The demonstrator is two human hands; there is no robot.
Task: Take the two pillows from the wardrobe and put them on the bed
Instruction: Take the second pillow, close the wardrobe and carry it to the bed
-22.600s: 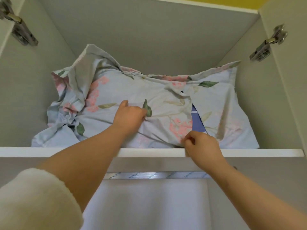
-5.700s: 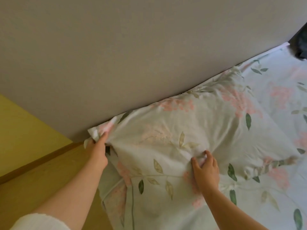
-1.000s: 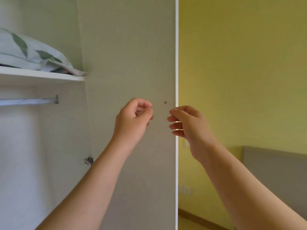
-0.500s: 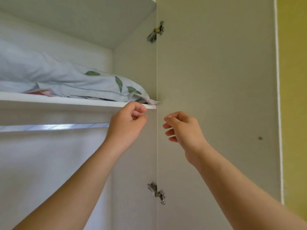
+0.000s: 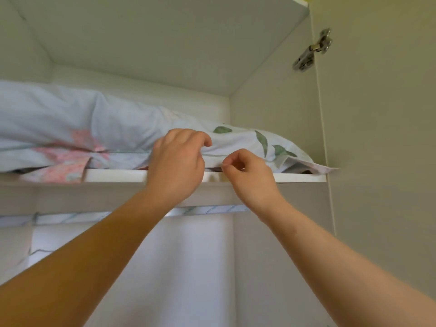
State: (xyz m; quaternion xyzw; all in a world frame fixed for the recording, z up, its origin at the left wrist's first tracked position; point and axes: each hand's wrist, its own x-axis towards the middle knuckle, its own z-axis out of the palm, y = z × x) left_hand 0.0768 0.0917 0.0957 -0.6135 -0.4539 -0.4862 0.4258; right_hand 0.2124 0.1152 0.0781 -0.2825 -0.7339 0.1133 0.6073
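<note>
Hands (image 5: 177,161) now up at wardrobe shelf (image 5: 295,177)

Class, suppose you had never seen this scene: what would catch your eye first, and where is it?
First, the floral pillow lying along the wardrobe's top shelf. Next, two bare hands raised to its front edge: the left hand rests on the fabric, the right hand pinches at it. A metal hinge glints upper right.

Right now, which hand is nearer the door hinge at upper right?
Right. The right hand is at the shelf edge below and left of the hinge; the left hand rests on the pillow, farther left.
</note>
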